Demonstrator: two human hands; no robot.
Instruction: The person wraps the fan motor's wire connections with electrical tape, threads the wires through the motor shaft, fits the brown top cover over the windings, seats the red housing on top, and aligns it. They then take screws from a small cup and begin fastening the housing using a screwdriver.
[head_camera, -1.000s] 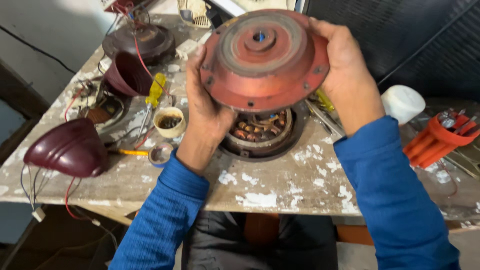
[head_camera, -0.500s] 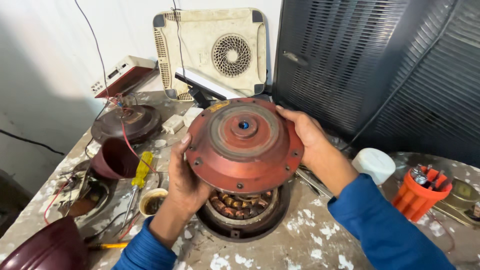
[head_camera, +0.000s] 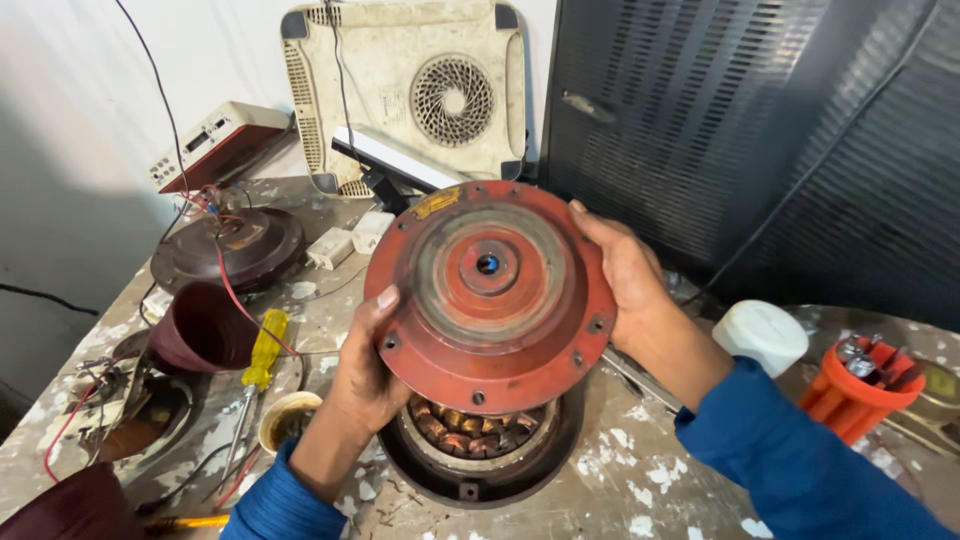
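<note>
Left hand (head_camera: 365, 375): clasps the lower left rim of the red cover (head_camera: 490, 295), thumb on its face, fingers behind.
Right hand (head_camera: 630, 285): clasps the right rim, fingertips curled over the upper right edge.
Cover: round, red, worn grey ring round a central hub with a hole; held up between both hands, tilted to face the camera, clear of the bench (head_camera: 640, 470).
Below the grip: motor base (head_camera: 480, 450) with copper windings, lying on the bench, partly hidden by the cover.
Left of the grip: small cup (head_camera: 285, 420) just beside the left wrist; yellow screwdriver (head_camera: 255, 365) near it; maroon bowl (head_camera: 200, 328) beyond.
Right of the grip: white cap (head_camera: 762, 335) near the right forearm; orange tub (head_camera: 855, 385) of tools farther out.
Behind the grip: white fan housing (head_camera: 410, 90) leaning against the wall; dark grille (head_camera: 760, 130) to its right.
</note>
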